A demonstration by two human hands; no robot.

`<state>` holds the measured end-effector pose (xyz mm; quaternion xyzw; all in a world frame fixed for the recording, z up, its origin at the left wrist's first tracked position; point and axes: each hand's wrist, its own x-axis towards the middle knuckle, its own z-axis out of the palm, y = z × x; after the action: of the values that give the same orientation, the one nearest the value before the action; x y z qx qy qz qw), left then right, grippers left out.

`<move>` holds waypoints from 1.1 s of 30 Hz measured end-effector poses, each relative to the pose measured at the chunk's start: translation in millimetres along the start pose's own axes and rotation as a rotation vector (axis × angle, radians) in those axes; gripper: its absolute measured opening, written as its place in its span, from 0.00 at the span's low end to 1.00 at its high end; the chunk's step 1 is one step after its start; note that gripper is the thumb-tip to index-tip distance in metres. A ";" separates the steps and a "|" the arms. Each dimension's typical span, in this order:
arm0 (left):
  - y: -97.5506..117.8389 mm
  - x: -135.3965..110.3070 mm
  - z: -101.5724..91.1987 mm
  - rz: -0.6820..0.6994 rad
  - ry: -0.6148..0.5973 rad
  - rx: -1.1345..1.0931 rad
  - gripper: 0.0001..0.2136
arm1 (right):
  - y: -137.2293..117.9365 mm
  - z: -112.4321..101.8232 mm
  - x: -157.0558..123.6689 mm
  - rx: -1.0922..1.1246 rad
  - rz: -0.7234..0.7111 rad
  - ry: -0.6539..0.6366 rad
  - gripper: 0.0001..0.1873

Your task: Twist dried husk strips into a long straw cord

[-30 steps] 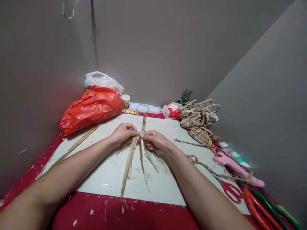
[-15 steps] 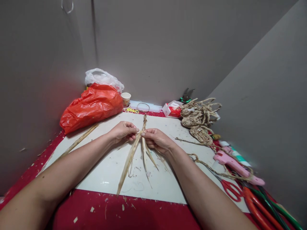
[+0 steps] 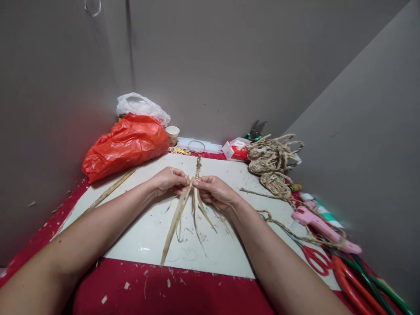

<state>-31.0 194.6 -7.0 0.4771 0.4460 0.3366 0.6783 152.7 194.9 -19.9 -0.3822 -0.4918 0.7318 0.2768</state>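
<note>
My left hand (image 3: 169, 181) and my right hand (image 3: 213, 191) meet over a white board (image 3: 144, 236), both pinching a bundle of dry straw strips (image 3: 177, 218). Above my fingertips the strips are plaited into a thin braid (image 3: 197, 166) that points away from me. Below the pinch, loose strips fan out toward me across the board. Fingers of both hands are closed round the strips where the braid ends.
A red plastic bag (image 3: 126, 144), a white bag (image 3: 141, 105) and a paper cup (image 3: 172, 134) sit at the back left. A pile of braided straw rope (image 3: 272, 162) lies at the right, with a pink glue gun (image 3: 323, 229) and red scissors (image 3: 316, 259). A long straw stalk (image 3: 105, 194) lies left.
Both hands stayed pinched on the strips; the loose ends swung slightly left and the view shifted a little. No grip changed.
</note>
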 end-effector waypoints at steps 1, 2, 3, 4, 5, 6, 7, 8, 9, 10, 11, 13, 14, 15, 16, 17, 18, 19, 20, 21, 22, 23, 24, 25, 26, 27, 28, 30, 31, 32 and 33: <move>0.1 -0.3 1.0 0.005 0.019 0.007 0.05 | 0.3 0.1 0.1 -0.010 0.001 -0.002 0.19; 0.1 -0.5 2.1 0.012 0.038 0.017 0.05 | 0.6 0.4 0.3 -0.023 0.002 -0.002 0.19; 0.0 -0.8 3.1 0.018 0.054 0.027 0.04 | 1.0 0.7 0.5 -0.037 0.002 0.000 0.19; -0.3 -1.2 4.1 0.023 0.065 0.034 0.04 | 1.4 1.1 0.9 -0.050 0.001 0.003 0.19; -0.5 -1.5 5.0 0.026 0.068 0.036 0.05 | 1.8 1.5 1.4 -0.062 -0.002 0.010 0.18; -0.7 -1.9 5.6 0.026 0.064 0.034 0.05 | 2.2 1.8 1.8 -0.072 -0.005 0.015 0.18; -0.9 -2.3 5.9 0.023 0.055 0.026 0.06 | 2.6 1.9 2.2 -0.077 -0.011 0.021 0.18; -0.9 -2.6 5.8 0.016 0.044 0.016 0.07 | 2.9 2.0 2.6 -0.079 -0.013 0.024 0.17; -1.0 -2.7 5.5 0.007 0.031 0.003 0.08 | 3.1 1.9 2.8 -0.078 -0.014 0.027 0.17; -1.0 -2.5 4.8 0.000 0.020 -0.008 0.10 | 3.2 1.8 2.9 -0.075 -0.014 0.028 0.17; -1.2 -2.2 4.0 -0.007 0.009 -0.017 0.11 | 3.1 1.6 2.8 -0.072 -0.013 0.031 0.18; -1.9 -1.0 2.3 -0.001 -0.011 -0.027 0.12 | 2.7 1.3 2.4 -0.067 -0.016 0.034 0.18; -2.4 -0.4 1.9 0.007 -0.017 -0.029 0.12 | 2.4 1.3 2.1 -0.068 -0.019 0.035 0.18; -2.8 0.0 1.8 0.017 -0.017 -0.030 0.12 | 2.0 1.4 1.7 -0.069 -0.023 0.035 0.18; -3.1 0.1 2.3 0.027 -0.011 -0.029 0.12 | 1.5 1.6 1.2 -0.071 -0.027 0.035 0.18; -3.3 -0.1 3.2 0.039 -0.002 -0.028 0.11 | 1.1 2.1 0.8 -0.073 -0.031 0.036 0.19; -3.4 -0.5 4.5 0.049 0.010 -0.025 0.11 | 0.7 2.6 0.5 -0.077 -0.033 0.039 0.19; -3.3 -1.1 6.0 0.059 0.023 -0.022 0.10 | 0.3 3.3 0.2 -0.082 -0.035 0.045 0.19; -3.0 -1.8 7.4 0.069 0.034 -0.018 0.10 | 0.0 4.0 0.0 -0.088 -0.037 0.054 0.19; -2.6 -2.4 8.5 0.074 0.039 -0.015 0.10 | -0.2 4.5 -0.1 -0.094 -0.036 0.063 0.20; -2.0 -2.8 9.2 0.074 0.038 -0.014 0.09 | -0.4 4.8 -0.1 -0.096 -0.034 0.070 0.20; -1.3 -3.0 9.3 0.071 0.034 -0.016 0.09 | -0.5 4.8 0.0 -0.095 -0.030 0.074 0.20; -0.4 -2.8 8.7 0.066 0.028 -0.019 0.09 | -0.6 4.6 0.1 -0.090 -0.026 0.075 0.19; 0.5 -2.5 7.6 0.057 0.022 -0.020 0.09 | -0.6 4.1 0.1 -0.082 -0.023 0.074 0.19; 1.4 -1.9 6.2 0.048 0.021 -0.021 0.08 | -0.7 3.5 0.2 -0.072 -0.020 0.073 0.19; 2.1 -1.2 4.7 0.037 0.025 -0.019 0.08 | -0.7 3.0 0.2 -0.062 -0.020 0.072 0.19; 2.6 -0.6 3.4 0.029 0.032 -0.017 0.07 | -0.8 2.6 0.2 -0.053 -0.022 0.074 0.20; 2.2 0.2 2.1 0.022 0.034 -0.008 0.06 | -0.6 2.6 0.1 -0.037 -0.025 0.074 0.19; 1.4 0.2 2.4 0.025 0.028 0.003 0.06 | -0.4 2.9 0.1 -0.032 -0.027 0.072 0.19; 0.3 -0.1 3.3 0.035 0.022 0.017 0.07 | -0.1 3.2 0.2 -0.029 -0.029 0.070 0.19; -1.0 -0.5 4.6 0.045 0.013 0.030 0.08 | 0.3 3.4 0.4 -0.028 -0.031 0.068 0.19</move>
<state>-26.9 192.3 -7.1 0.4948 0.4446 0.3483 0.6604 149.6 193.3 -19.5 -0.4030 -0.4980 0.7072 0.2991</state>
